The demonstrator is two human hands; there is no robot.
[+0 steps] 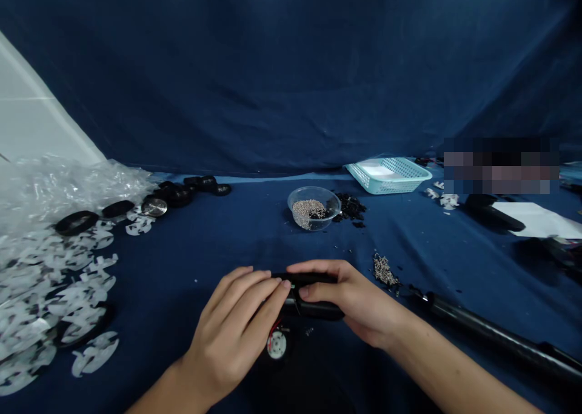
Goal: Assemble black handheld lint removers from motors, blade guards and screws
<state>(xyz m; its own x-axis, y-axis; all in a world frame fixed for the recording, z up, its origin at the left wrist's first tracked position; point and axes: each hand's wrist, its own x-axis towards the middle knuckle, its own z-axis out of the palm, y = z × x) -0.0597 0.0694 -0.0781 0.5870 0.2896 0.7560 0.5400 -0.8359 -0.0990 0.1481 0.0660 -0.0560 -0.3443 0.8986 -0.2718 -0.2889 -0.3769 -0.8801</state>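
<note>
Our hands, one pair, meet on a single black casing (pixel 321 310) at the near middle of the table (pixel 173 280). Our right hand (pixel 357 296) clasps its right end, thumb on the near side, fingers along the far side. Our left hand (pixel 236 326) curls over the left end, fingers side by side. Just below, we list one round white part (pixel 276 345) with red wire. Beyond: one clear bowl (pixel 313 193) of small metal pieces (pixel 308 208); black bits (pixel 352 207), heaped beside it; one pale-blue basket (pixel 394 185). To our right: loose screws (pixel 384 270); one black rod-shaped tool (pixel 491 329). To our left: white plastic parts (pixel 77 293), piled; black round parts (pixel 182 194); clear plastic wrap (pixel 68 186). Behind: dark blue curtain (pixel 273 68).
</note>
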